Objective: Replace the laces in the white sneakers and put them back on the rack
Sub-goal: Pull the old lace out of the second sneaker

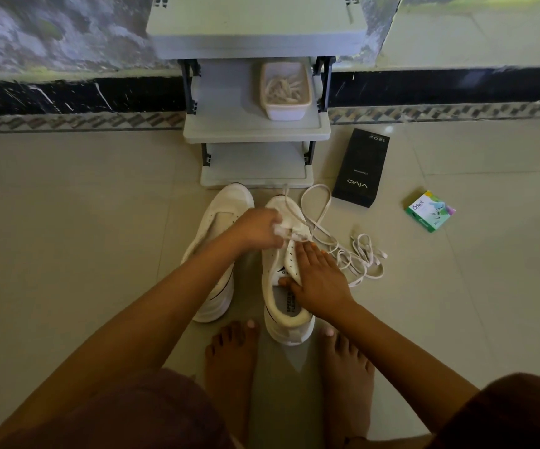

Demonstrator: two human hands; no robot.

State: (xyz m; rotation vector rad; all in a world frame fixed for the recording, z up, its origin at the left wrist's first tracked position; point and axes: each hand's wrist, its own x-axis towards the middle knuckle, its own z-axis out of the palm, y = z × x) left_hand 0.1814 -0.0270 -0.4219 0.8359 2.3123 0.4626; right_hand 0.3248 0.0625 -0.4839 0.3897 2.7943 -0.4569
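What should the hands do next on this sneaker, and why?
Probably draw the lace through the eyelet and snug it. The left hand pinches the lace at the sneaker near its lower eyelets, the right hand steadies that sneaker's side, and much of the lace lies slack on the floor.

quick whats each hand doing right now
left hand: pinching the lace at the sneaker
right hand: gripping that sneaker's tongue, thumb underneath
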